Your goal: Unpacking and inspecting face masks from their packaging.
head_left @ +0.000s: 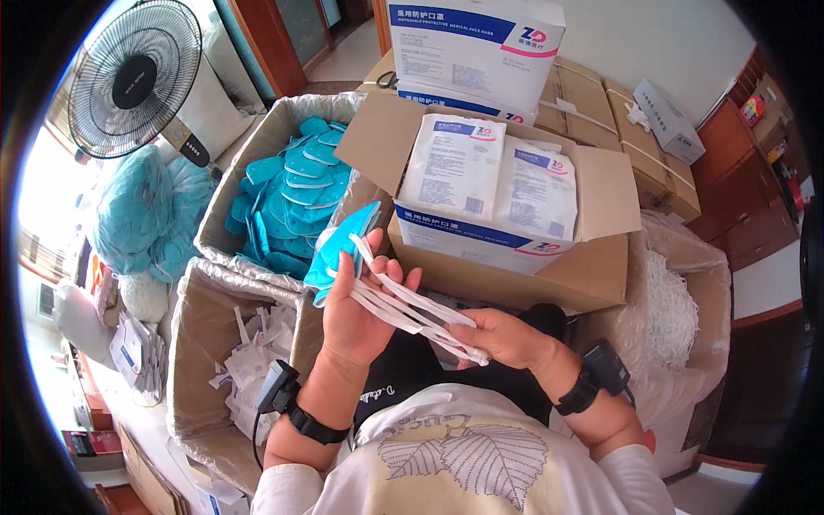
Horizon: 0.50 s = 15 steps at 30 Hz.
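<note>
My left hand (354,319) holds a blue face mask (342,251) by its edge, palm up with the fingers curled. From the mask, several white ear straps (396,311) stretch across to the right, above my lap. Their far ends are pinched between the thumb and fingers of my right hand (508,338). Whether more than one mask lies in the left hand cannot be made out. Just beyond that hand, a lined carton (225,210) holds a heap of blue masks (296,184).
An open box (468,236) of white packets (455,163) stands ahead, with a closed box (481,43) behind. A lined carton (190,343) of white wrappers (257,356) is at left. White straps (669,313) fill a bin at right. A fan (135,81) stands far left.
</note>
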Motion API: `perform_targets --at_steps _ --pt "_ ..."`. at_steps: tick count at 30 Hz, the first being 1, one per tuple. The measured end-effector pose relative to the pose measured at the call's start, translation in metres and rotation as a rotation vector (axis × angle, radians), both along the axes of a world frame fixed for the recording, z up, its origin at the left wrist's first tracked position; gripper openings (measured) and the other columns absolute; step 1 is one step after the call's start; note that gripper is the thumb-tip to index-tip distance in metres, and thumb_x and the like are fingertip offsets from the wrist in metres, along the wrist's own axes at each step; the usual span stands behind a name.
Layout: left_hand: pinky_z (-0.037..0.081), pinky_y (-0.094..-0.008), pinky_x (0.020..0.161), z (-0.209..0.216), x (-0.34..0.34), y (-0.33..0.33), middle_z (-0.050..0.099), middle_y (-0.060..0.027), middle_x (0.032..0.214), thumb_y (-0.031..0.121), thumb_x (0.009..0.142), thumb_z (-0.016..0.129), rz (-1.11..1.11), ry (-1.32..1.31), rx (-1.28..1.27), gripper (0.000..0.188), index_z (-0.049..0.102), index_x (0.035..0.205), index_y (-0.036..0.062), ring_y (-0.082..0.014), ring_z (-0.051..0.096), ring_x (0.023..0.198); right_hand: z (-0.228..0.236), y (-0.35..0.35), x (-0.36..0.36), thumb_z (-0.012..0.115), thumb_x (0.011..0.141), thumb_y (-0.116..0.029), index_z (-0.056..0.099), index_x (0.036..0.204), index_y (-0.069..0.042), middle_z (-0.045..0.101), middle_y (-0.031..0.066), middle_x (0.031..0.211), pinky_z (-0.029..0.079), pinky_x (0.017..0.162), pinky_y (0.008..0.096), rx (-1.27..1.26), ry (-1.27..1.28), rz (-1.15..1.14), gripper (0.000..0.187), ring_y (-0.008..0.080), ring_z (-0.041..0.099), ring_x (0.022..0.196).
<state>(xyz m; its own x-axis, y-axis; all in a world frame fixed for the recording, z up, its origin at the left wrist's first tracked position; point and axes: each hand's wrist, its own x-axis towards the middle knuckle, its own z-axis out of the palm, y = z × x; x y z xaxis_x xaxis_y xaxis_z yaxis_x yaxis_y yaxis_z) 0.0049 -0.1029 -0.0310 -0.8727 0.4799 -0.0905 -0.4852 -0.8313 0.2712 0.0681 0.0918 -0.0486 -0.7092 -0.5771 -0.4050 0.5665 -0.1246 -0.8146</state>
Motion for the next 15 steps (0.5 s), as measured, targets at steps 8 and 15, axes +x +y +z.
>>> perform_targets --at_steps 8,15 --pt "0.036 -0.0399 0.093 0.007 -0.002 0.000 0.055 0.0018 0.079 0.039 0.090 0.038 -0.014 -0.039 0.041 0.043 0.043 0.120 0.0089 -0.0144 0.056 0.084 0.006 -0.009 0.004 0.038 0.092 -0.031 0.049 0.110 -0.003 0.058 0.0029 0.084 0.049 0.069 0.0223 -0.303 -0.258 -0.046 0.035 0.0120 0.059 0.081" --pt "0.039 -0.0379 0.090 0.007 -0.008 -0.011 0.055 0.0026 0.081 0.039 0.090 0.037 -0.022 -0.047 -0.019 0.043 0.043 0.120 0.0084 -0.0128 0.055 0.086 -0.012 -0.005 0.003 0.044 0.091 -0.031 0.053 0.100 -0.003 0.053 -0.0009 0.073 0.040 0.053 0.0166 -0.310 -0.219 0.065 0.031 0.0051 0.050 0.063"
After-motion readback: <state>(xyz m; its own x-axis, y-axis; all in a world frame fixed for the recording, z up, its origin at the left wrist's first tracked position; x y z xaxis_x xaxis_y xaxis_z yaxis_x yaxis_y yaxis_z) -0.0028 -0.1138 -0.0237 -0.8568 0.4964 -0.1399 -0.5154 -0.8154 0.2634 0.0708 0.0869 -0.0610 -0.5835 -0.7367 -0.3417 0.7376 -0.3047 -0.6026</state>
